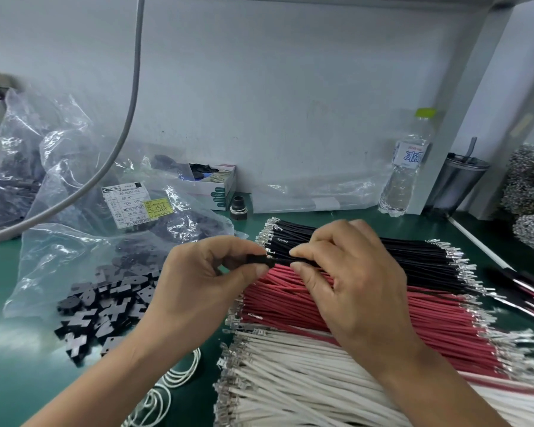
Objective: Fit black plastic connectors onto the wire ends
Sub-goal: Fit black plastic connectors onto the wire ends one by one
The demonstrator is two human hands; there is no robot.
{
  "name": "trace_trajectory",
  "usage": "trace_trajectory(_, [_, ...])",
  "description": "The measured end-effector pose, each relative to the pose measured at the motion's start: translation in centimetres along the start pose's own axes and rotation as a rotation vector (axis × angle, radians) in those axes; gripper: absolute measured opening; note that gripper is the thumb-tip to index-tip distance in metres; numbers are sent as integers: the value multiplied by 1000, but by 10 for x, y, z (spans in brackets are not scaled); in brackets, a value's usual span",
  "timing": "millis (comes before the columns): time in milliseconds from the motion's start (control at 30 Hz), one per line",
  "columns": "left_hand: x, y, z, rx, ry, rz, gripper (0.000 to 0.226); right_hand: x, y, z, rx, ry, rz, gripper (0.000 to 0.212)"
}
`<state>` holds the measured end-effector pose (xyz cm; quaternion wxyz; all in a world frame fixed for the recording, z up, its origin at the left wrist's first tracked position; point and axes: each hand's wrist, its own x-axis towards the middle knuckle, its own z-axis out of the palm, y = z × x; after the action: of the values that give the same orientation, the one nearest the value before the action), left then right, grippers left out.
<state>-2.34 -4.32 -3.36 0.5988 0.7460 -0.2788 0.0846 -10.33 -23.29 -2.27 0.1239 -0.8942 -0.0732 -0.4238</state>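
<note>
My left hand (198, 282) pinches a small black connector (259, 260) between thumb and fingers. My right hand (349, 282) pinches a black wire (282, 261) whose metal end sits at the connector's mouth. Both hands hover over three flat bundles of terminated wires: black wires (413, 257) at the back, red wires (367, 315) in the middle, white wires (290, 380) nearest me. A loose heap of black connectors (105, 306) spills from a clear bag at the left.
Clear plastic bags (74, 186) with a label, a hanging grey cable (127, 124), a small box (219, 186), a water bottle (404, 171), a dark cup (457, 183) and white rubber bands (173, 380) surround the green mat (13, 365). Finished wire pieces (524, 297) lie at the right.
</note>
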Motion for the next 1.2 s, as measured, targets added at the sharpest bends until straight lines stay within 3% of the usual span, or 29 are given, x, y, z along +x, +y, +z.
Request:
trace_trajectory(67, [3,0,-3,-37,67,-29,24,-1,-5,-1,-1,-56,-20,11])
trace_trajectory(200, [5,1,-7,-163,77,-120,20,-7,-14,7,27,-329,78,14])
trace_trajectory(400, [9,3,-11,-261,102,-186,15,-4,-13,11,79,-351,161,2])
trace_trajectory(667, [10,0,-12,-380,114,-227,32,-2,-11,6,90,-386,203,5])
trace_trajectory(767, [10,-2,-10,-410,101,-265,30,-2,-15,8,82,-424,188,20])
trace_trajectory(900, [10,-3,-9,-428,95,-294,33,0,-17,9,69,-395,214,5])
trace_trajectory(1033, [10,-3,-9,-434,99,-296,39,-1,-14,9,59,-401,214,4])
trace_trajectory(1133, [10,-3,-8,-432,90,-298,41,-1,-12,11,86,-418,234,23])
trace_trajectory(1200, [10,-3,-8,-429,96,-301,41,0,-12,10,126,-401,249,17])
